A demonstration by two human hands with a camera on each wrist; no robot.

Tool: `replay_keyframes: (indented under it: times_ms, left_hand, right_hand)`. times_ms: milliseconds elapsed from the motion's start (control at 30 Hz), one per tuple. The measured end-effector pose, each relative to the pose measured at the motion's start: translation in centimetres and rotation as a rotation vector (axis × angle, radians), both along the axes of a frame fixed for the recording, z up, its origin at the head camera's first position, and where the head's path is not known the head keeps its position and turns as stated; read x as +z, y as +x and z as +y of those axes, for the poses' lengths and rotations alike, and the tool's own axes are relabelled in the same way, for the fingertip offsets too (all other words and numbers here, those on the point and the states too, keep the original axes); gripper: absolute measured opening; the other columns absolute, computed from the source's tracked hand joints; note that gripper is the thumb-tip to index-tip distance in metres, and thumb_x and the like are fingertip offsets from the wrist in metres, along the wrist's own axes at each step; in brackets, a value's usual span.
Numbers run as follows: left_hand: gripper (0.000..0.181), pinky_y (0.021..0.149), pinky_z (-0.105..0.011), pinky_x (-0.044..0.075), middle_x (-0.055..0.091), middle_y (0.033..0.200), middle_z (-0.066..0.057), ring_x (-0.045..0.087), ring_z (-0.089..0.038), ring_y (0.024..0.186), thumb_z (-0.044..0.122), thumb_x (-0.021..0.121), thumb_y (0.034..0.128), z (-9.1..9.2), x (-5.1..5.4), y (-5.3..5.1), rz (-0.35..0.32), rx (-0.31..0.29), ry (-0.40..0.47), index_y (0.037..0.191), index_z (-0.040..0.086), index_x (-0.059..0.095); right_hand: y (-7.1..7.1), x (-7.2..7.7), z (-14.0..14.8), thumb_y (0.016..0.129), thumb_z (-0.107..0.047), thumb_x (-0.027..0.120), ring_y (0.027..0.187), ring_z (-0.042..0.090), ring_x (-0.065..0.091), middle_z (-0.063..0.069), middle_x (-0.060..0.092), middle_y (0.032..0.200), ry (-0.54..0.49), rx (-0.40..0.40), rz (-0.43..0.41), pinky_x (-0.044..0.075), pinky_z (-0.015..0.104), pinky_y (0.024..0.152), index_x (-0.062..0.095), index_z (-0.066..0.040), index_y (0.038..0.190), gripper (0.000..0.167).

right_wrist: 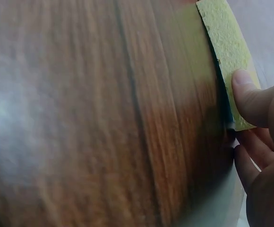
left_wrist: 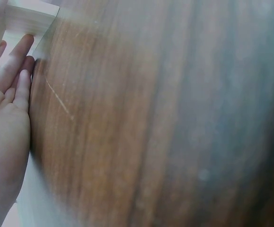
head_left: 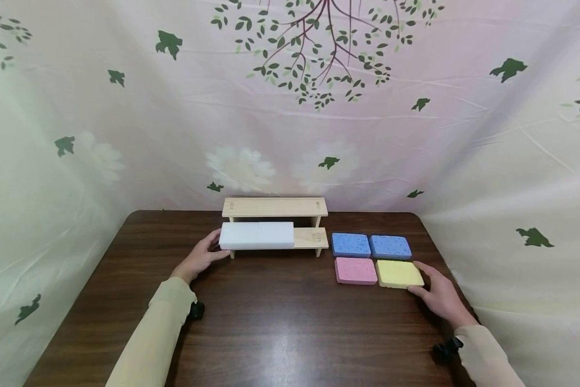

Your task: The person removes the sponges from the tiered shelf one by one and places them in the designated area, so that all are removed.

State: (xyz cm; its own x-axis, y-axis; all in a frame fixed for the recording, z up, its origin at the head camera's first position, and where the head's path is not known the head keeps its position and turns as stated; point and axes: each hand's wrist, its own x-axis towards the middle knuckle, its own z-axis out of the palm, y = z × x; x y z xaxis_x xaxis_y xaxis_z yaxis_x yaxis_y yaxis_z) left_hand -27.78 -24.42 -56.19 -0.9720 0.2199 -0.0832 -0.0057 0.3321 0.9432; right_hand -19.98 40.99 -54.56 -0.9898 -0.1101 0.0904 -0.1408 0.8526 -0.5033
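Observation:
On the right of the table, a yellow sponge [head_left: 399,274] lies flat, its right end pinched by my right hand [head_left: 437,293]. In the right wrist view the thumb [right_wrist: 246,90] presses the near side of that sponge [right_wrist: 224,47]. Two white foam blocks [head_left: 257,235] sit end to end on the lower tier of a small wooden stand [head_left: 311,237]. At their left end is my left hand [head_left: 202,257], thumb in front and fingers along the side. The left wrist view has its fingers [left_wrist: 14,64] fairly straight beside the stand [left_wrist: 30,16]; their exact contact is partly hidden.
Two blue sponges [head_left: 350,244] lie behind a pink sponge [head_left: 355,271] and the yellow one, right of the stand. The upper tier [head_left: 275,207] stands behind the white blocks. A printed cloth [head_left: 173,134] surrounds the back and sides of the dark wooden table [head_left: 280,322].

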Motion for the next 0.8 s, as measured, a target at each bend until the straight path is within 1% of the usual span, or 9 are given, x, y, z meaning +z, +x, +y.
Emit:
replay_keyframes:
  times_ms: [167, 233, 467, 600, 800]
  left_hand:
    - [0.084, 0.124, -0.068, 0.016, 0.033, 0.166, -0.028, 0.023, -0.048, 0.156, 0.017, 0.074, 0.0999, 0.1, 0.0, -0.1, -0.006, -0.005, 0.000, 0.165, 0.001, 0.024]
    - [0.084, 0.124, -0.068, 0.016, 0.032, 0.166, -0.028, 0.022, -0.049, 0.156, 0.017, 0.073, 0.1001, 0.1, 0.0, -0.1, -0.005, -0.008, 0.000, 0.165, 0.001, 0.024]
    - [0.085, 0.126, -0.064, 0.017, 0.035, 0.167, -0.022, 0.024, -0.043, 0.157, 0.024, 0.076, 0.0990, -0.1, 0.2, 0.1, -0.002, 0.002, 0.005, 0.166, 0.008, 0.026]
    - [0.085, 0.126, -0.064, 0.017, 0.035, 0.167, -0.021, 0.024, -0.042, 0.157, 0.026, 0.076, 0.0986, -0.1, 0.2, 0.1, 0.003, -0.003, 0.008, 0.166, 0.009, 0.027]
    - [0.086, 0.126, -0.063, 0.017, 0.033, 0.168, -0.021, 0.023, -0.043, 0.158, 0.028, 0.076, 0.0986, 0.0, 0.0, 0.0, -0.010, 0.006, -0.008, 0.167, 0.009, 0.027]
  right_hand:
    - [-0.6, 0.0, 0.0, 0.092, -0.012, 0.081, 0.136, 0.058, 0.043, 0.038, 0.045, 0.150, 0.009, 0.012, -0.051, 0.038, 0.072, 0.107, 0.041, 0.011, 0.151, 0.075]
    - [-0.7, 0.0, 0.0, 0.093, -0.012, 0.081, 0.136, 0.058, 0.043, 0.038, 0.045, 0.150, 0.015, 0.018, -0.065, 0.038, 0.072, 0.107, 0.040, 0.012, 0.151, 0.075]
    - [-1.1, 0.1, 0.1, 0.094, -0.012, 0.080, 0.137, 0.059, 0.041, 0.039, 0.042, 0.152, 0.021, 0.028, -0.091, 0.037, 0.072, 0.108, 0.037, 0.012, 0.153, 0.077]
    - [-1.2, 0.1, 0.1, 0.093, -0.010, 0.079, 0.137, 0.059, 0.042, 0.040, 0.042, 0.152, 0.021, 0.037, -0.088, 0.037, 0.072, 0.108, 0.037, 0.013, 0.153, 0.077]
    - [-1.2, 0.0, 0.2, 0.092, -0.008, 0.079, 0.137, 0.059, 0.042, 0.040, 0.042, 0.151, 0.015, 0.050, -0.082, 0.037, 0.072, 0.107, 0.037, 0.013, 0.153, 0.076]
